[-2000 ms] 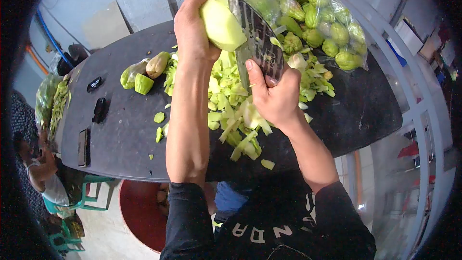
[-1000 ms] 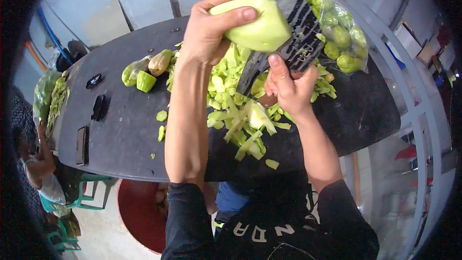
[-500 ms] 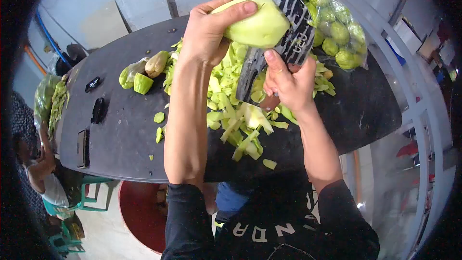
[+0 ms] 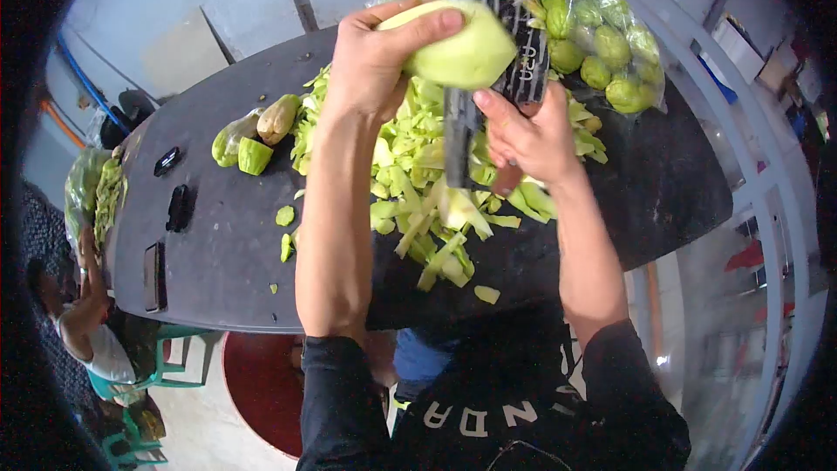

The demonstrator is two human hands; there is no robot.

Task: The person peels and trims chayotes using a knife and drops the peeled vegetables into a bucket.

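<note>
My left hand (image 4: 375,57) grips a peeled pale green chayote (image 4: 462,45), its thumb lying over the top. Against the right side of the chayote is a wide knife (image 4: 526,57) with a black patterned blade, somewhat blurred. My right hand (image 4: 530,135) is wrapped round the knife's handle, which is mostly hidden by the fingers. Beneath both hands, a heap of green peelings (image 4: 410,153) spreads over the dark table (image 4: 235,253).
A clear plastic bag of green chayotes (image 4: 610,48) lies at the back right. Several chayote pieces (image 4: 255,155) and black objects (image 4: 179,208) are on the left. A co-worker (image 4: 87,323) sits beyond the table's left end. A red tub (image 4: 261,392) stands below.
The knife blade has turned more upright and shifted slightly left. My right hand has turned with it, and a strip of peel now shows below it. The chayote stays in my left hand.
</note>
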